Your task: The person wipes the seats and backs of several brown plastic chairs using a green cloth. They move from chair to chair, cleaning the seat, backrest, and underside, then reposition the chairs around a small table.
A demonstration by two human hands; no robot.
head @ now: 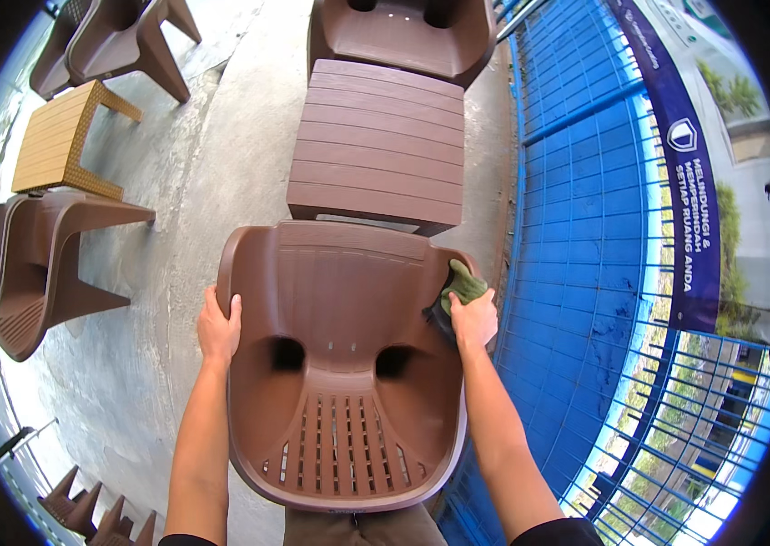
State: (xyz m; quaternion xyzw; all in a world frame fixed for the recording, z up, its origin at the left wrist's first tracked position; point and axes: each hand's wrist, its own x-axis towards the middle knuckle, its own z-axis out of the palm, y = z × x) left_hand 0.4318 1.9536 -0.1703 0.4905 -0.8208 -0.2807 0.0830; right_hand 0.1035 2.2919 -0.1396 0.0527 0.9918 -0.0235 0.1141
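Observation:
A brown plastic armchair (351, 300) stands right in front of me, its slatted seat towards my body. My left hand (219, 326) grips the rim of its left arm, thumb on the inner side. In my right hand (473, 317) is a green and dark cloth (464, 283), pressed on the upper part of the chair's right arm. The cloth hides part of that rim. Two dark openings show where the backrest meets the seat.
A brown slatted table (378, 143) stands just beyond the chair, with another brown chair (398, 34) behind it. A tan table (54, 140) and brown chairs (64, 273) stand at the left on concrete. A blue wire fence (576, 205) with a banner (681, 170) runs along the right.

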